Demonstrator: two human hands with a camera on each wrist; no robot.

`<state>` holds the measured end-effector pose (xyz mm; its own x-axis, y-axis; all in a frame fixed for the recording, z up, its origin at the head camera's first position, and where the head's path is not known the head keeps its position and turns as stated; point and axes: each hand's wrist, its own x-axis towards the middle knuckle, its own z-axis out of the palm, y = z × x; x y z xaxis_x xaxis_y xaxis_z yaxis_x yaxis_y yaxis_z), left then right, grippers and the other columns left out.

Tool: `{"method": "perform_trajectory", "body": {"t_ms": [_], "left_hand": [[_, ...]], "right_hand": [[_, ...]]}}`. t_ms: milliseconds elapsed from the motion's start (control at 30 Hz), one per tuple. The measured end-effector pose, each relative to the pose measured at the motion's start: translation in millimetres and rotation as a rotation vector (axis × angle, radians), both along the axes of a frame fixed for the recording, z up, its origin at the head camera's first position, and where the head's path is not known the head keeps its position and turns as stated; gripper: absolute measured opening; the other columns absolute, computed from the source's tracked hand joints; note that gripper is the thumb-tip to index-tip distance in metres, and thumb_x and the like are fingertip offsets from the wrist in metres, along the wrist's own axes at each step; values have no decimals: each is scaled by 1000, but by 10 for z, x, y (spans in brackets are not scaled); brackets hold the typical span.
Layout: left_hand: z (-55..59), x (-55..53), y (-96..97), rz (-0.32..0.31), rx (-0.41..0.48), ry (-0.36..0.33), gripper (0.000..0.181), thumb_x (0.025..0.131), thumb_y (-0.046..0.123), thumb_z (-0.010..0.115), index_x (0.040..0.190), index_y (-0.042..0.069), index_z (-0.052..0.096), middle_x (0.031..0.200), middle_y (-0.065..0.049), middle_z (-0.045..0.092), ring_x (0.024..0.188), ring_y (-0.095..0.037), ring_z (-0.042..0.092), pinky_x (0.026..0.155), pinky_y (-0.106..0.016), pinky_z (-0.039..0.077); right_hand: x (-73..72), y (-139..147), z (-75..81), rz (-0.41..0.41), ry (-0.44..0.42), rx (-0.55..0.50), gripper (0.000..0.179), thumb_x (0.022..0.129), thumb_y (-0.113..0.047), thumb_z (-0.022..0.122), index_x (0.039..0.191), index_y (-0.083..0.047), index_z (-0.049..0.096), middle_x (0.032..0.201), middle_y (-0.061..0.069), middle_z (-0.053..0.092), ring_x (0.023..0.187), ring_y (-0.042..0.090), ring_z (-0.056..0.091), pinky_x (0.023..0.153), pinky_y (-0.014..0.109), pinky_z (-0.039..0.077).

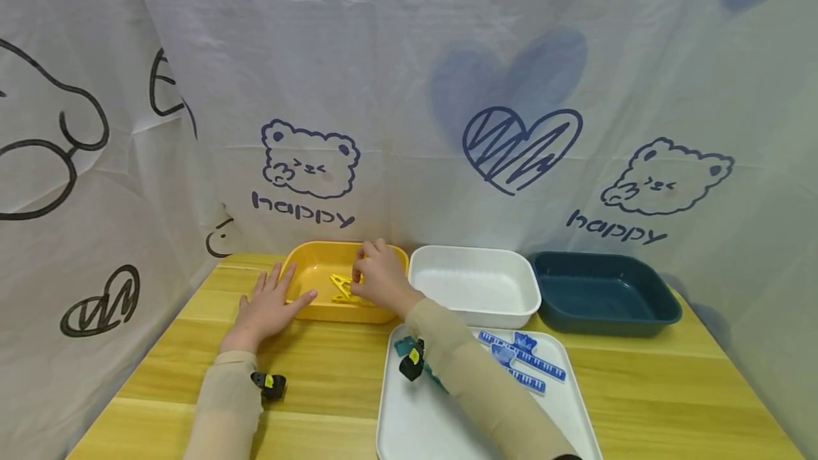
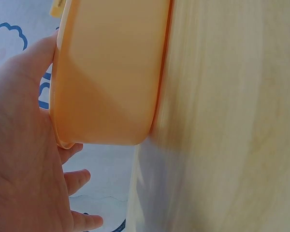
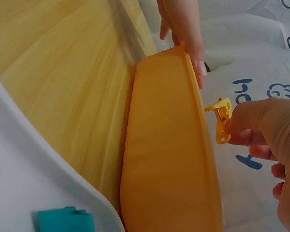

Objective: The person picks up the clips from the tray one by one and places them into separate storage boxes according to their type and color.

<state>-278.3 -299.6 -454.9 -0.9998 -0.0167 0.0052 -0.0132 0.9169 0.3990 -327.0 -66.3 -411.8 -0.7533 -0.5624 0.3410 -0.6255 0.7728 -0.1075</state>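
Observation:
My right hand (image 1: 385, 281) reaches over the yellow bin (image 1: 307, 312). Its thumb and fingers pinch a small yellow clip (image 3: 222, 118), seen just above the rim in the right wrist view. In the head view, yellow clip pieces (image 1: 341, 284) show beside the fingertips, inside the bin. My left hand (image 1: 265, 309) rests on the bin's left front corner, fingers spread. The left wrist view shows the left thumb (image 2: 36, 55) along the rim and the other fingers extended past the corner.
Right of the yellow bin stand a white bin (image 1: 473, 319) and a dark blue bin (image 1: 607, 325). On the white tray (image 1: 422, 424) in front lie blue piano-key clips (image 1: 524, 353) and a teal piece (image 3: 65, 221), partly under the right forearm. A printed curtain (image 1: 409, 91) hangs behind.

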Motion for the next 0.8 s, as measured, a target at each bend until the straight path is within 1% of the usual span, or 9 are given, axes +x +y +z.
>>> {"method": "perform_trajectory", "body": {"t_ms": [167, 333, 567, 800], "left_hand": [[-4, 10, -2, -2, 7, 4, 96, 90, 77, 33, 158, 14, 9, 164, -21, 3, 148, -51, 2, 106, -81, 6], [6, 11, 3, -2, 6, 3, 96, 90, 77, 33, 158, 14, 8, 164, -21, 3, 148, -51, 2, 105, -82, 6], [19, 16, 0, -1, 17, -6, 97, 89, 78, 33, 158, 15, 8, 164, -21, 1, 148, -51, 1, 106, -81, 6], [-10, -3, -9, 2, 17, -8, 96, 90, 77, 33, 158, 15, 7, 164, -21, 1, 147, -52, 0, 105, -82, 5]], "right_hand": [[-96, -107, -78, -20, -24, 16, 18, 80, -31, 75, 68, -23, 65, 100, -4, 53, 99, 16, 41, 88, 29, 38], [-170, -191, -134, -21, -51, 17, 19, 82, -31, 74, 67, -22, 65, 102, -3, 55, 100, 17, 42, 91, 31, 38], [-271, -324, -219, -63, -149, -38, 21, 82, -31, 77, 67, -21, 66, 102, -4, 56, 99, 16, 41, 91, 30, 38], [-347, -424, -294, -106, -241, -100, 23, 81, -27, 78, 64, -19, 65, 98, -4, 55, 98, 17, 40, 89, 31, 37]]}}
